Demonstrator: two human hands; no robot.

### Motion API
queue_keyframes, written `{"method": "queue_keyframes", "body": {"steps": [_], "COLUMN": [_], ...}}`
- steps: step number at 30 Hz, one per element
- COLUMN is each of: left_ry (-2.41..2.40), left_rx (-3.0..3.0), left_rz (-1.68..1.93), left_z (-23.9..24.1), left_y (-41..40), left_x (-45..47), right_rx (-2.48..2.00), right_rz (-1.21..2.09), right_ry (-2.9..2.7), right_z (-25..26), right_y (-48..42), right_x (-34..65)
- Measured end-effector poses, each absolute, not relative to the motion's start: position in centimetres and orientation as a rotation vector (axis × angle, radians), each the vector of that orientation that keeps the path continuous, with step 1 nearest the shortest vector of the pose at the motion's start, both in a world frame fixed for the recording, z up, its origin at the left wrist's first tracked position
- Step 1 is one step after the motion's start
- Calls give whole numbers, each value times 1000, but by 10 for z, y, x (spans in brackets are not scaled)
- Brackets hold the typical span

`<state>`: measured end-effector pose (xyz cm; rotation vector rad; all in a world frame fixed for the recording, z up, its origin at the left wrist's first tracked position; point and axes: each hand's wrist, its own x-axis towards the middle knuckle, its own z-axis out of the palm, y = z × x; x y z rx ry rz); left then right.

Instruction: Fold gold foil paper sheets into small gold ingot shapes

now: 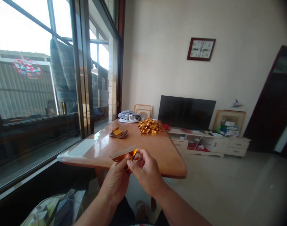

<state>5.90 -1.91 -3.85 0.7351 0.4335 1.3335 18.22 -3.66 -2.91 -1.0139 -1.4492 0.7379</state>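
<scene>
Above the near edge of the table, my left hand (117, 179) is closed on a sheet of gold foil paper (133, 154), its thumb lying on the sheet. My right hand (147, 168) pinches the same paper at its right side, fingers bent. The sheet looks partly folded, with a dull backing and a shiny orange-gold face; its lower part is hidden behind my fingers. Farther up the table lies a small stack of foil paper (118, 133). Beyond it, to the right, sits a heap of shiny gold folded foil pieces (149, 126).
The brown wooden table (155, 153) has a rounded right corner. A white sheet (82, 147) lies at its left edge, and folded cloth (129, 116) at the far end. A television (187, 113) stands on a low cabinet (219, 145). Plastic bags (56, 207) are at lower left.
</scene>
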Motion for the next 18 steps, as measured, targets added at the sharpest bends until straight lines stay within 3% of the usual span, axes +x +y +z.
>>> {"method": "queue_keyframes", "body": {"steps": [13,18], "left_ry": [540,709], "left_rx": [894,973], "left_rz": [1358,1524], "left_z": [-33,-28], "left_y": [-37,-40], "left_x": [67,62], "right_rx": [-1311,-1527], "right_rz": [72,-240], "right_ry": [-1611,-1664], "right_z": [-20,-15], "right_y": [-28,-25], "right_x": [196,213]}}
